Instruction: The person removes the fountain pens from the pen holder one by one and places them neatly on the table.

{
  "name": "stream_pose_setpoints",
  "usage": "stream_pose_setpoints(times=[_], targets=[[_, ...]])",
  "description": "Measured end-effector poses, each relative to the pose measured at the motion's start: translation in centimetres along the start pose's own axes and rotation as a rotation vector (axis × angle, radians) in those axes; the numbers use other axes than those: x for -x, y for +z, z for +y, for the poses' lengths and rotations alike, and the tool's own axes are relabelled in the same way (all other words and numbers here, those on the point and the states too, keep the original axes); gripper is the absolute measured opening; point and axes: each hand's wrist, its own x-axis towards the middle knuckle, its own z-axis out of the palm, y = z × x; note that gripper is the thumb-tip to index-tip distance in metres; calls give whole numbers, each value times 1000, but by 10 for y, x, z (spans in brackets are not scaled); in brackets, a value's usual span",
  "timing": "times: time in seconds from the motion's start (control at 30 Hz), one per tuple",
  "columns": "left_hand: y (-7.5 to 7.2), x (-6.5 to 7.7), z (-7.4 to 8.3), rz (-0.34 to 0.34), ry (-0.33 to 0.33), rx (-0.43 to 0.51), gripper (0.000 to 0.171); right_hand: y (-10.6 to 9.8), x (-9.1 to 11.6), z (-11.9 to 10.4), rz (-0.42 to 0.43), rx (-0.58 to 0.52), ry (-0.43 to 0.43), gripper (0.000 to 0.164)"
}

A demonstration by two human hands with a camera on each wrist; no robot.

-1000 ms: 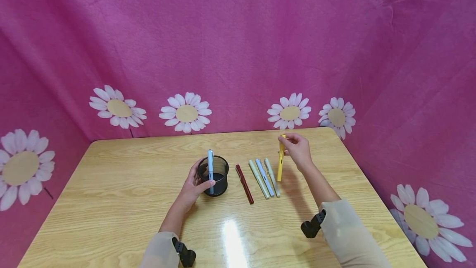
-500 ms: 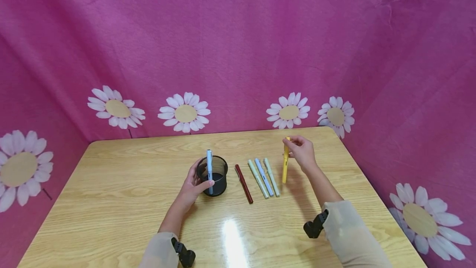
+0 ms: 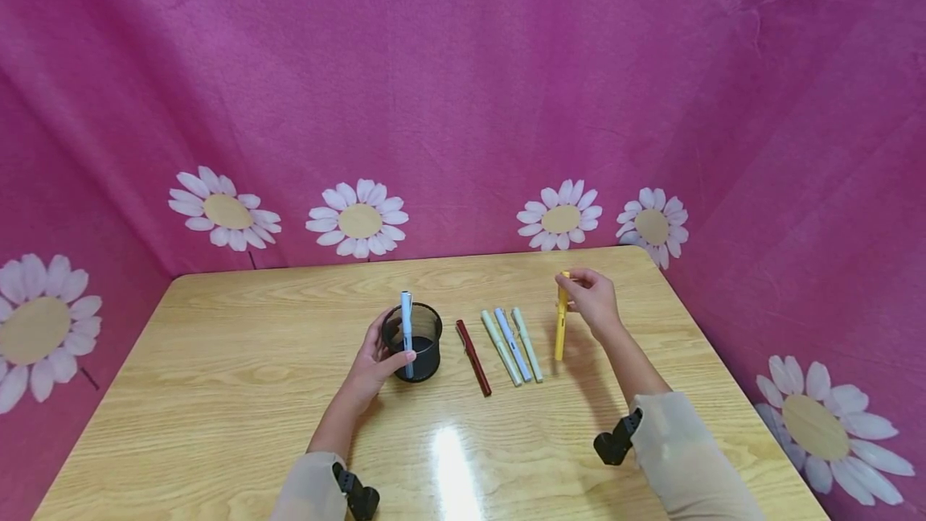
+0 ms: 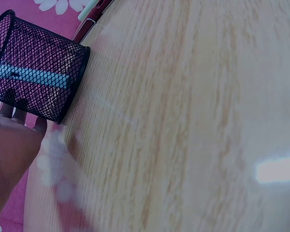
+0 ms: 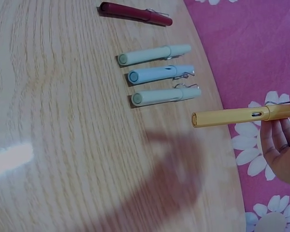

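My left hand (image 3: 378,362) grips a black mesh pen cup (image 3: 428,362) from its left side, thumb across the front and fingers behind. One light blue pen (image 3: 407,313) stands upright in the cup; in the left wrist view that pen (image 4: 43,77) shows through the mesh. Over the right part of the table, my right hand (image 3: 595,302) pinches a yellow pen (image 3: 561,332) near its cap end. The yellow pen (image 5: 227,117) points its lower end down, close over the wood, with its clip by the fingers.
Between the cup and the right hand, pens lie in a row: a dark red pen (image 3: 473,358), a pale green pen (image 3: 501,348), a light blue pen (image 3: 514,346) and another pale green pen (image 3: 527,346). A pink curtain (image 3: 463,119) with daisies hangs behind the wooden table (image 3: 239,360).
My right hand has moved to the right and slightly toward me with the yellow pen, away from the row. The left hand and the cup have stayed put.
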Motion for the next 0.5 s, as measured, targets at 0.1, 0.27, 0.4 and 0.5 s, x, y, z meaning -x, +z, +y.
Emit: stream_pose_setpoints(times=[0.1,0.27,0.4,0.5], targets=[[0,0,0,2,0,-4,76,-1,-1,4,1,14,13,39],[0,1,0,2,-5,-7,76,-2,-3,11,1,23,29,38],[0,1,0,4,-7,-6,76,-3,-5,17,-3,40,36,37],[0,0,0,8,-8,-7,76,-4,-6,20,-6,70,46,39]])
